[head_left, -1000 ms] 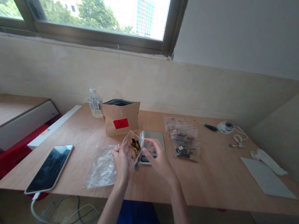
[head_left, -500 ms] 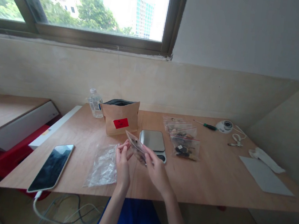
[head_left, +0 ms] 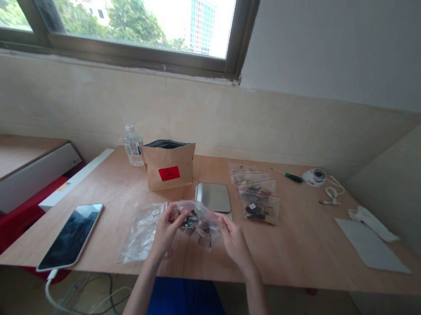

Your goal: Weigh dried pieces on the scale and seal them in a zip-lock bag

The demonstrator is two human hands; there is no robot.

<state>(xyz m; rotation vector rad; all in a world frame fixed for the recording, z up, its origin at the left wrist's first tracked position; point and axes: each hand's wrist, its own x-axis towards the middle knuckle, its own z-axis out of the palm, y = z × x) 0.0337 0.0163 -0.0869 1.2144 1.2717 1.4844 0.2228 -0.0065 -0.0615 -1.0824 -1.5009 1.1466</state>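
Note:
A clear zip-lock bag [head_left: 197, 226] with small dark and brown pieces inside is stretched between my two hands above the table. My left hand [head_left: 166, 226] is closed on its left side, and my right hand [head_left: 233, 238] pinches its upper right corner. What the pieces are, I cannot make out. Just behind the bag lies a small digital scale [head_left: 213, 196], its front partly covered by the bag. Beneath and left of my left hand are clear plastic bags [head_left: 140, 233] lying flat. Several filled zip-lock bags [head_left: 260, 208] overlap in a row right of the scale.
Behind my left hand stands an open brown paper pouch [head_left: 168, 167] with a red label, beside a plastic bottle [head_left: 133, 146]. A phone [head_left: 72, 236] on a cable lies left. At right are a screwdriver [head_left: 293, 178], a dome camera [head_left: 314, 177] and a white sheet [head_left: 371, 246].
The held zip-lock bag has turned from tilted, nearly edge-on, to spread broadside between my hands. My right hand has moved right to the bag's upper corner; my left hand has shifted slightly left.

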